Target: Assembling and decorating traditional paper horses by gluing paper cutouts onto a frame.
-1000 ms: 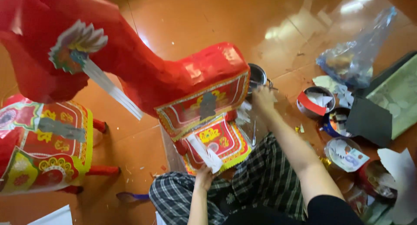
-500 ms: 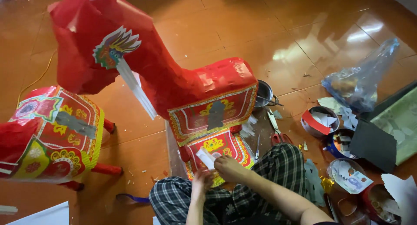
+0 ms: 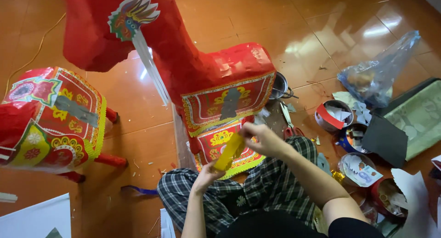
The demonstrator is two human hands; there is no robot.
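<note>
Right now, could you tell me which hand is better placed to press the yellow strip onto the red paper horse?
Probably the right hand: it pinches the yellow strip's upper end beside the red paper horse; the left hand holds the lower end.

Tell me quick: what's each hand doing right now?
Left hand: closed on the lower end of the yellow paper strip.
Right hand: closed on the strip's upper end.

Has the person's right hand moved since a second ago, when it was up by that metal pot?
Yes. The right hand has come away from the metal pot, down toward the lap, and now pinches a yellow strip with the left hand.
</note>
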